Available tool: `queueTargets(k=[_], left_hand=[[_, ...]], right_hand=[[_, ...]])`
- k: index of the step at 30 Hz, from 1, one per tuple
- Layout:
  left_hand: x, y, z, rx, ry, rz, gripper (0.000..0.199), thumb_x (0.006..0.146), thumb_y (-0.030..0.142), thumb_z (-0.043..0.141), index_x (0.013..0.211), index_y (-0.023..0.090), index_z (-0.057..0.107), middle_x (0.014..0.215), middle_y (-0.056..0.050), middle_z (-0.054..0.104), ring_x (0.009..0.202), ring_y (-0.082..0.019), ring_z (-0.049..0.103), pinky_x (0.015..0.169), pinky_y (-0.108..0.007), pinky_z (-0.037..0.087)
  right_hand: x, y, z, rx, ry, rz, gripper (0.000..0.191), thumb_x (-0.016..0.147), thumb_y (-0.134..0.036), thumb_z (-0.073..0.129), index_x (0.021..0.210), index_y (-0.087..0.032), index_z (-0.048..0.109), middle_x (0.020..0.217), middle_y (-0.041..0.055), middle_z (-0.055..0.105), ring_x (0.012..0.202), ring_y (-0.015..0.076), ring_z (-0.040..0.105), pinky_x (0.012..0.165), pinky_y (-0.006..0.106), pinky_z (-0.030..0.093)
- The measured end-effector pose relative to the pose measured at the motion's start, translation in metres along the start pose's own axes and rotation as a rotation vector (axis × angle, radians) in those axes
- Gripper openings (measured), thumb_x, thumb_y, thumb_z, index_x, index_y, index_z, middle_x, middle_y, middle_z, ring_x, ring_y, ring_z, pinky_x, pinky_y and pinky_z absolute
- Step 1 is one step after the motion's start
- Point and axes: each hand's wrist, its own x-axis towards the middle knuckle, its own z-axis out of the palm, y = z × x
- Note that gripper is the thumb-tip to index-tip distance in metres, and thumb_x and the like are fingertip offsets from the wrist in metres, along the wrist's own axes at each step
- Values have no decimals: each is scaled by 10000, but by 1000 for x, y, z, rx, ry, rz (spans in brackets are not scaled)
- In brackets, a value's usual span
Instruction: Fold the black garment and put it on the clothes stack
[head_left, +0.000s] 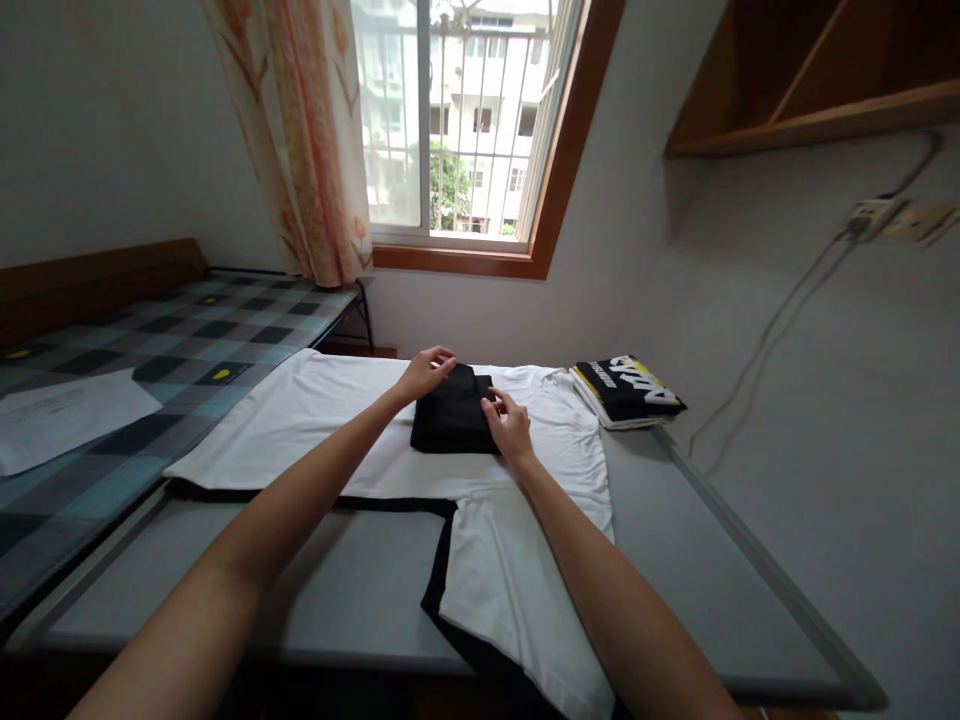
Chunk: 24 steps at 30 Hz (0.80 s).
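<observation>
A white T-shirt [315, 425] with a black underside lies spread on a grey table, its near sleeve hanging over the front edge. On the shirt rests a black folded piece, apparently cloth [450, 415], flat and roughly square. My left hand [427, 375] is over its upper left edge, fingers loosely bent and apart. At its right edge is my right hand [510, 425], thumb and fingers slightly spread. Both hands are touching or very close to the black piece; no firm grip shows.
Folded black clothing with white and yellow print [630, 390] lies at the table's far right corner. To the left, a bed with a checked cover [247, 310] holds a paper sheet [75, 415]. A grey tabletop [352, 570] extends in front. A curtained window [480, 120] is behind.
</observation>
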Motion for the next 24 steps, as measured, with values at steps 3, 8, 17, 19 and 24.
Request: queueTargets(k=[3,8,17,19,24], left_hand=[[-10,-23,-11,90,171,4,288,862,388,574,982,135,645,936,-98,688,806,-176,650,732,-300,536],[-30,-47,-5,-37,104,-49,432,910,463,466,1096,111,634,1058,-125,693,987,-221,642,885,-352,510],[-72,-29,12,126,132,306,464,924,453,428,1279,193,575,1423,-114,450,1346,-245,392,1144,-433,291],[-79,-20,15,254,14,435,585,802,406,622,1344,207,521,1480,-119,376,1397,-298,305,1157,-481,260],[-87,-12,25,468,-19,436,826,678,106,618,1453,248,370,1493,-96,357,1417,-314,256,1151,-529,273]], right_hand=[[-1,-3,1,-108,-65,-28,414,859,-473,537,1188,-259,670,838,35,706,929,243,579,903,392,404],[-1,-12,4,-257,-175,-82,344,853,-444,579,1143,-308,706,963,73,698,1030,302,542,935,483,377],[6,-24,0,302,-95,-268,447,887,-418,498,1258,-200,621,1139,100,607,1093,218,566,961,374,452],[6,-21,-2,326,-80,-222,485,875,-465,514,1263,-194,619,1167,109,603,1120,232,558,979,397,452],[10,-15,-8,364,-55,-140,514,853,-510,517,1223,-179,650,1192,118,627,1078,244,592,880,384,518]])
